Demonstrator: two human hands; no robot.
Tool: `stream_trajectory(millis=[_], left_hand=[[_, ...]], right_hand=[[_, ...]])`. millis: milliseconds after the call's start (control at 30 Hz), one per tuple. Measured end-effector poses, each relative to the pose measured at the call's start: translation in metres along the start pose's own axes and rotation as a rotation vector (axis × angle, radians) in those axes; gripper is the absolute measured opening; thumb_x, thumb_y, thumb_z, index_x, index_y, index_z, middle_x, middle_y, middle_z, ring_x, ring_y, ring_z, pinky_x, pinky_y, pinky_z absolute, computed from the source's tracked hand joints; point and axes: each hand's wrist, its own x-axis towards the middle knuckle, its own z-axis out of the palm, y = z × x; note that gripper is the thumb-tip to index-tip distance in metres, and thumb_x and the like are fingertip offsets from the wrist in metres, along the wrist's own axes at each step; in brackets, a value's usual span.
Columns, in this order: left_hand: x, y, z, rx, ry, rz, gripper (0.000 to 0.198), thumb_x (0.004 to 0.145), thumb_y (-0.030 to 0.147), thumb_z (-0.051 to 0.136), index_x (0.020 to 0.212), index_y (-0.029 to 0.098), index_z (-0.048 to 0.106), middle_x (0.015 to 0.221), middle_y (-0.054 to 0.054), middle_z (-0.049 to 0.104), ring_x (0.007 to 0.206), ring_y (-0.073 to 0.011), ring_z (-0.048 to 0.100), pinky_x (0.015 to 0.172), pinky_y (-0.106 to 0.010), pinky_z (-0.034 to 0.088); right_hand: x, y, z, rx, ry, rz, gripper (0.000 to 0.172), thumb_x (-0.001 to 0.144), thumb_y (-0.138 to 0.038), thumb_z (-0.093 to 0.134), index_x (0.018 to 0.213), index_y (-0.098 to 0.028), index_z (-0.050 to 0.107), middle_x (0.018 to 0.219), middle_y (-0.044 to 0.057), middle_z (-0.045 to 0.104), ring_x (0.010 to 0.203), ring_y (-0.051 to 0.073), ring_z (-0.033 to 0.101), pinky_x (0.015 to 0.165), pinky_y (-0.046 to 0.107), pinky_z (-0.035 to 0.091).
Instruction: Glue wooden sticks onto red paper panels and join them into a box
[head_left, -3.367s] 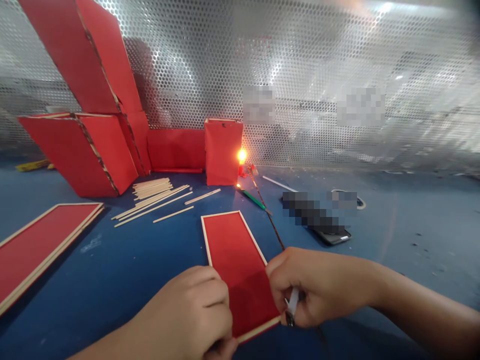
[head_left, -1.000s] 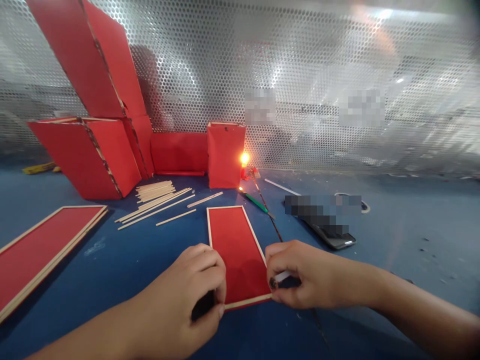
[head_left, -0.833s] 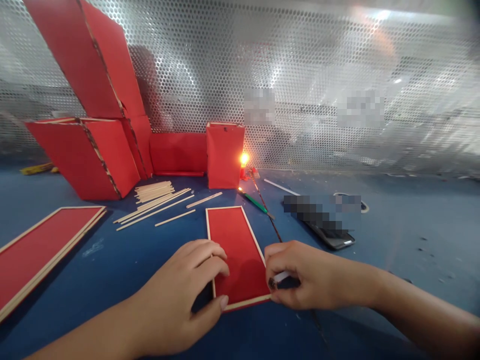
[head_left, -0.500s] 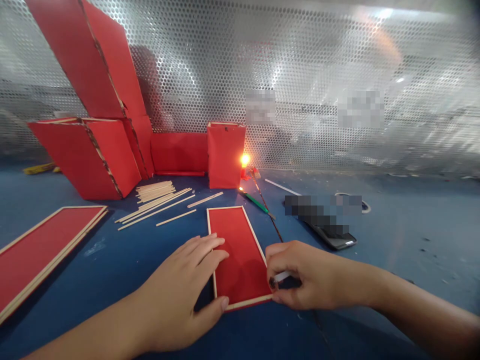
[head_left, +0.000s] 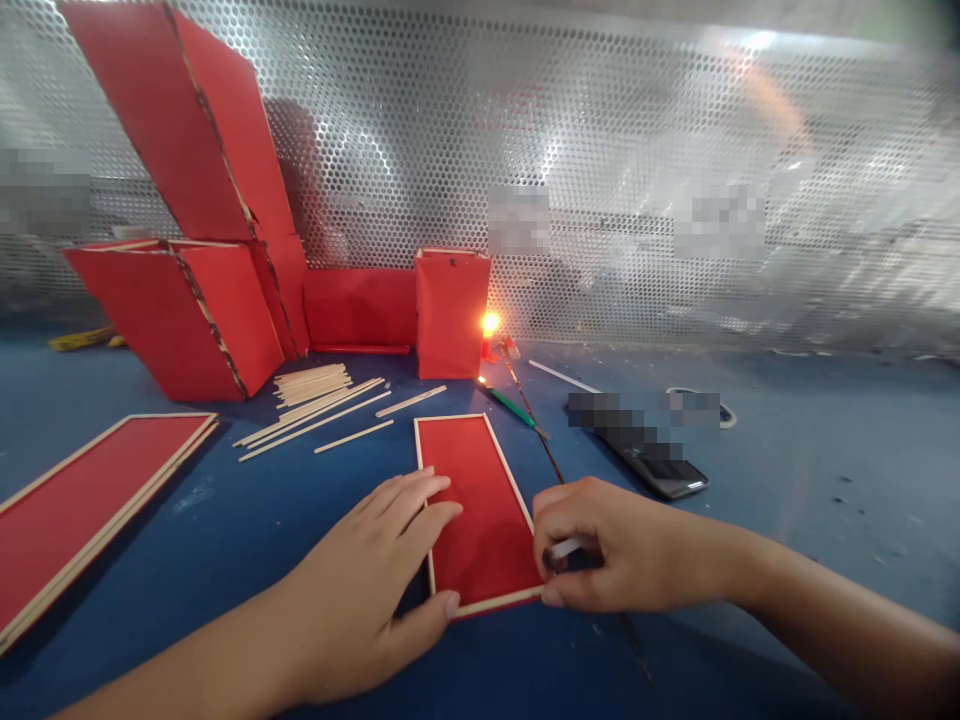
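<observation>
A long red panel (head_left: 480, 500) edged with thin pale wooden sticks lies flat before me. My left hand (head_left: 382, 575) rests along its left edge, fingers spread onto the red face and thumb at the near left corner. At the near right corner, my right hand (head_left: 589, 545) is closed, thumb and fingertips touching the panel's edge. Inside its curled fingers shows a short white stick (head_left: 571, 547) with a dark end, perhaps a glue stick; the rest is hidden. A thin dark rod (head_left: 551, 460) runs behind that hand.
Loose wooden sticks (head_left: 315, 400) lie beyond my left hand, with another framed red panel (head_left: 97, 490) at left. Red boxes (head_left: 217, 310) and a smaller red box (head_left: 452, 315) stand behind. Beside it burns a flame (head_left: 490, 322), near a green-handled tool (head_left: 514, 405). A phone (head_left: 652, 460) lies right.
Both hands stay in nearly the same places on the panel. The white stick and its dark end have turned slightly within my right hand. The view has shifted a little.
</observation>
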Motion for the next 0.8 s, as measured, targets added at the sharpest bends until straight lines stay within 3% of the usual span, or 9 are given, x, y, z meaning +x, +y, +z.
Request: stream_trajectory(millis=[167, 400, 533, 633, 700, 800], left_hand=[[-0.0036, -0.0030, 0.0006, -0.074, 0.018, 0.016, 0.051, 0.100, 0.042, 0.049, 0.145, 0.017, 0.051, 0.159, -0.019, 0.041, 0.147, -0.0406, 0.035, 0.113, -0.068, 0.035], [-0.0032, -0.0055, 0.0018, -0.090, 0.061, 0.050, 0.046, 0.099, 0.022, 0.043, 0.144, 0.021, 0.051, 0.159, -0.014, 0.043, 0.147, -0.0358, 0.036, 0.115, -0.064, 0.035], [-0.0031, -0.0055, 0.0027, -0.057, 0.044, 0.049, 0.048, 0.097, 0.022, 0.044, 0.145, 0.020, 0.050, 0.159, -0.014, 0.044, 0.147, -0.0353, 0.036, 0.116, -0.063, 0.035], [-0.0032, -0.0062, 0.0039, -0.025, 0.024, 0.038, 0.050, 0.097, 0.023, 0.043, 0.146, 0.018, 0.048, 0.159, -0.015, 0.043, 0.147, -0.0364, 0.036, 0.115, -0.064, 0.036], [-0.0030, -0.0064, 0.0038, -0.029, 0.020, 0.035, 0.050, 0.097, 0.024, 0.042, 0.146, 0.017, 0.048, 0.159, -0.017, 0.042, 0.146, -0.0383, 0.036, 0.114, -0.066, 0.036], [-0.0013, -0.0035, -0.0004, -0.107, 0.074, 0.037, 0.045, 0.099, 0.023, 0.041, 0.142, 0.018, 0.053, 0.155, -0.015, 0.046, 0.145, -0.0367, 0.038, 0.113, -0.063, 0.038]], right_hand=[[-0.0010, -0.0030, -0.0039, -0.070, 0.037, 0.017, 0.013, 0.086, -0.020, 0.063, 0.074, -0.015, 0.068, 0.072, 0.000, 0.061, 0.060, 0.010, 0.050, 0.057, 0.022, 0.038], [-0.0004, -0.0016, -0.0016, -0.043, -0.002, 0.029, 0.003, 0.080, -0.016, 0.072, 0.078, -0.015, 0.072, 0.072, -0.001, 0.061, 0.061, 0.010, 0.052, 0.058, 0.020, 0.040], [0.0000, -0.0047, 0.0001, -0.061, -0.033, 0.056, 0.009, 0.078, -0.020, 0.079, 0.079, -0.014, 0.071, 0.074, -0.001, 0.061, 0.063, 0.010, 0.052, 0.060, 0.020, 0.040], [-0.0008, -0.0060, 0.0007, -0.043, -0.092, 0.077, 0.002, 0.079, -0.013, 0.074, 0.080, -0.014, 0.073, 0.074, 0.000, 0.064, 0.063, 0.010, 0.056, 0.059, 0.020, 0.040], [-0.0016, -0.0063, 0.0007, -0.011, -0.127, 0.069, 0.007, 0.077, -0.008, 0.070, 0.080, -0.014, 0.074, 0.073, 0.000, 0.067, 0.064, 0.011, 0.059, 0.059, 0.019, 0.041], [-0.0030, -0.0075, -0.0010, 0.040, -0.125, 0.041, 0.008, 0.073, -0.007, 0.069, 0.075, -0.014, 0.075, 0.068, -0.001, 0.066, 0.062, 0.011, 0.058, 0.058, 0.019, 0.042]])
